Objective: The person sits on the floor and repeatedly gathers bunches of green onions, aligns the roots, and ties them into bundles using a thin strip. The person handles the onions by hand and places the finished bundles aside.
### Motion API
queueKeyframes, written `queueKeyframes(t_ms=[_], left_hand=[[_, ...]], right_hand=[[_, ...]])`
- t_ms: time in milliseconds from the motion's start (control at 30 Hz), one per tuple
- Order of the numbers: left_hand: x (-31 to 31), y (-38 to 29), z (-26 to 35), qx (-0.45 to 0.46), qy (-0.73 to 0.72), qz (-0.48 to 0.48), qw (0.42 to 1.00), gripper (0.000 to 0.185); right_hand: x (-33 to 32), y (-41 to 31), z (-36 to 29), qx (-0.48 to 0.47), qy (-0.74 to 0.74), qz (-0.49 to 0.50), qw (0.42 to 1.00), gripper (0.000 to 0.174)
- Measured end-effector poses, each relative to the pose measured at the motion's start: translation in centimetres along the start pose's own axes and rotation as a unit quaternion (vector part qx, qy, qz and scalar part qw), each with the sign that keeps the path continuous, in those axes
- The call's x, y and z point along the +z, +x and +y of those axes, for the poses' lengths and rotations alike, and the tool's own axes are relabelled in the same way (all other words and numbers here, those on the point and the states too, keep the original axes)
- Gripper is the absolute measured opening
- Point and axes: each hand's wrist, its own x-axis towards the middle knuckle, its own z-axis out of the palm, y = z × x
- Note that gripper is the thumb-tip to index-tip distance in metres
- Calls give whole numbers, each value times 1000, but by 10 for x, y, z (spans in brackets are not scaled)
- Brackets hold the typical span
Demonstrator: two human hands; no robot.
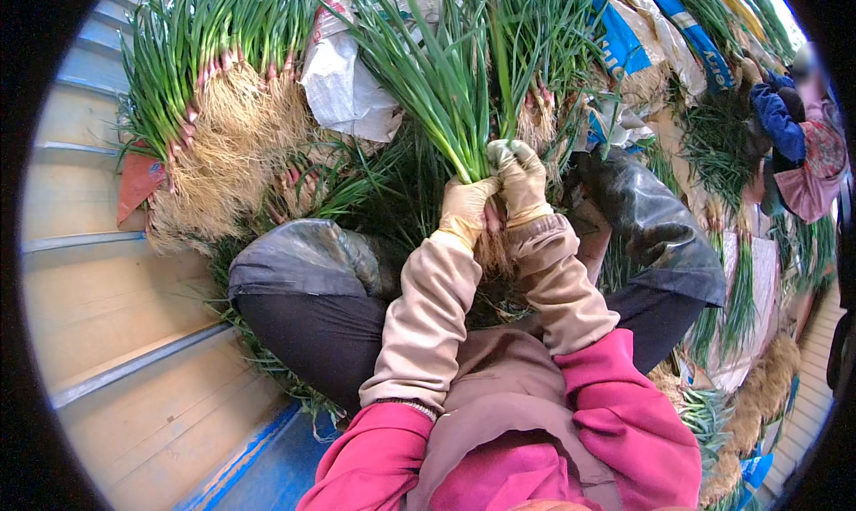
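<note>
My left hand (468, 207), in a pale rubber glove, is closed round a bunch of green onions (461, 110) above their reddish bases. The long green leaves fan upward, and tan roots hang below between my wrists. My right hand (518, 176), gloved alike, touches the bunch from the right with curled fingers pinching a green leaf. Behind the bunch lie more loose green onion leaves. At the upper left, a large row of green onions (221, 63) rests with its thick roots towards me. Further onions with pink bases (538, 103) stand just beyond my right hand.
White woven sacks (351, 83) lie among the onions. A blue and white printed sack (622, 36) is at the upper right. Ribbed metal panelling (100, 277) runs along the left. Another person (802, 136) sits at the far right beside more onions. My bent knees flank the work.
</note>
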Motion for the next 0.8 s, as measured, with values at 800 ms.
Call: queueKeyframes(t_ms=[800], left_hand=[[9, -2, 44, -8, -174, -77, 982, 20]], right_hand=[[-62, 129, -20, -7, -656, -13, 755, 30]])
